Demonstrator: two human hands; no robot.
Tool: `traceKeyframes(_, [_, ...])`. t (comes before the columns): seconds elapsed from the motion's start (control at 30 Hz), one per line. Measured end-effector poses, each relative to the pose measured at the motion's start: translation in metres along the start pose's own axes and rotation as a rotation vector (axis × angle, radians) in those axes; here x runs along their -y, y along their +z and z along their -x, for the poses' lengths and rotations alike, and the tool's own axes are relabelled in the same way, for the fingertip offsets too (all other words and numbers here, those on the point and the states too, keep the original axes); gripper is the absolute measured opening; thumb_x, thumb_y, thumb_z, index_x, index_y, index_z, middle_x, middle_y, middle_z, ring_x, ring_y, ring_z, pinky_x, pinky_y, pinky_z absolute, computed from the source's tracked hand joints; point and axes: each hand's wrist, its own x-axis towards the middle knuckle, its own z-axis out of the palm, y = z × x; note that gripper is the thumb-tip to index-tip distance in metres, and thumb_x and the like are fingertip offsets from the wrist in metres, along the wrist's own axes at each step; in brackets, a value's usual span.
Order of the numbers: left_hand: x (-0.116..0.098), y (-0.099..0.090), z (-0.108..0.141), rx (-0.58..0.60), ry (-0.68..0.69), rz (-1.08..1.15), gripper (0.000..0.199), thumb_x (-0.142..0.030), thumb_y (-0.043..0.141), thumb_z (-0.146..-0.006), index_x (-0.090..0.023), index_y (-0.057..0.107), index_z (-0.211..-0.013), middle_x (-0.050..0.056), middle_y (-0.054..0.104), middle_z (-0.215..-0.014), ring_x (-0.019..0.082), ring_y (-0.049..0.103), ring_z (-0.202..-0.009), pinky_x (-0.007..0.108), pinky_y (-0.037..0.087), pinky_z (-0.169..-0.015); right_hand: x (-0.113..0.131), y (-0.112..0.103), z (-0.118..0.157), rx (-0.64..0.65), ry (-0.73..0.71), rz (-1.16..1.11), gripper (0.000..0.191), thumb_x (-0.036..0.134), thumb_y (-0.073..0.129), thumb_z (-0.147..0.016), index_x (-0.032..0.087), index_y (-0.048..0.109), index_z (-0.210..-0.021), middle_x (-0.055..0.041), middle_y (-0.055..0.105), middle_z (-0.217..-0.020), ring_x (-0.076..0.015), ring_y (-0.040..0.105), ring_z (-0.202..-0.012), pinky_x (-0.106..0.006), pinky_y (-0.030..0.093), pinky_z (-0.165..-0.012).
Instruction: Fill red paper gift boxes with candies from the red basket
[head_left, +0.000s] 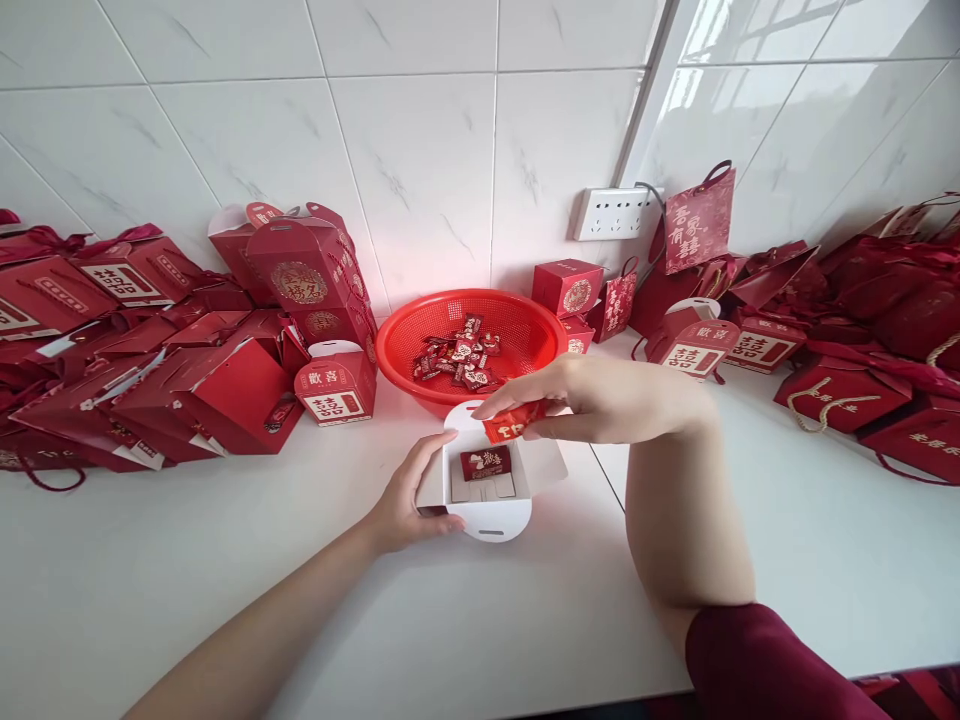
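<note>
My left hand (417, 497) grips the left side of a small gift box (491, 520), its white inside showing and its flaps standing out. One wrapped candy (486, 463) in dark red lies inside the box. Over the box's far edge, my right hand (577, 397) pinches a bright red candy packet (513, 424) between thumb and fingers; part of the packet is hidden by the hand. Just behind is a red plastic basket (397, 345), with several wrapped candies (469, 350) in a loose heap on its bottom.
Red gift boxes (202, 390) crowd the left, and a small box (335, 385) with a rounded top stands beside the basket. More boxes and bags (847, 370) fill the right side. A power strip (615, 213) is on the tiled wall behind the white table (360, 610).
</note>
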Motion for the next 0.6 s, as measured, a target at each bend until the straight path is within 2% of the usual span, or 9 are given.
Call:
traceKeyframes(0.1, [-0.0002,0.0002,0.0003,-0.002,-0.005,0.007,0.100,-0.051,0.086,-0.069,-0.021,0.036,-0.150,0.019,0.046,-0.149,0.038,0.048,-0.136,0.051,0.041,-0.112,-0.0008,-0.0020,0.0012,0.012,0.037,-0.015,0.042,0.015,0.059,-0.093,0.032,0.068,-0.131,0.0018,0.076,-0.115,-0.0159,0.073,-0.089,-0.024,0.056,-0.067])
traceKeyframes(0.2, [-0.0016,0.0002,0.0004,-0.001,-0.008,0.000,0.097,-0.051,0.086,-0.070,-0.023,0.037,-0.150,0.017,0.045,-0.150,0.038,0.047,-0.136,0.051,0.039,-0.114,-0.0003,-0.0034,0.0018,0.065,0.135,-0.002,0.046,0.015,0.060,-0.092,0.027,0.065,-0.136,-0.0015,0.078,-0.107,-0.0162,0.073,-0.081,-0.024,0.054,-0.063])
traceKeyframes(0.3, [-0.0024,-0.0001,0.0007,0.000,-0.009,-0.006,0.096,-0.051,0.085,-0.072,-0.024,0.036,-0.150,0.016,0.045,-0.150,0.038,0.046,-0.137,0.050,0.038,-0.115,0.0030,-0.0038,0.0024,0.083,0.173,0.023,0.052,0.014,0.059,-0.092,0.024,0.057,-0.142,-0.0035,0.077,-0.108,-0.0163,0.072,-0.083,-0.024,0.053,-0.065])
traceKeyframes(0.4, [-0.0012,-0.0006,0.0009,0.000,-0.001,-0.015,0.096,-0.053,0.084,-0.072,-0.025,0.036,-0.151,0.016,0.045,-0.149,0.038,0.047,-0.137,0.051,0.039,-0.114,0.0064,-0.0032,0.0044,0.008,0.162,0.128,0.053,0.015,0.056,-0.094,0.025,0.052,-0.146,-0.0046,0.075,-0.116,-0.0174,0.072,-0.086,-0.026,0.053,-0.069])
traceKeyframes(0.5, [0.0013,-0.0008,0.0008,0.002,0.023,-0.042,0.095,-0.053,0.083,-0.073,-0.026,0.035,-0.151,0.016,0.045,-0.149,0.038,0.048,-0.136,0.051,0.041,-0.113,0.0081,-0.0027,0.0074,-0.045,0.170,0.231,0.051,0.018,0.055,-0.096,0.025,0.052,-0.146,-0.0033,0.077,-0.103,-0.0168,0.071,-0.075,-0.027,0.051,-0.064])
traceKeyframes(0.6, [0.0016,0.0003,0.0012,-0.053,0.142,-0.134,0.094,-0.054,0.083,-0.073,-0.025,0.038,-0.150,0.016,0.048,-0.144,0.036,0.051,-0.133,0.050,0.044,-0.111,0.0090,-0.0025,0.0084,-0.169,0.130,0.213,0.047,0.021,0.055,-0.098,0.024,0.055,-0.144,-0.0040,0.077,-0.104,-0.0163,0.070,-0.072,-0.027,0.053,-0.063])
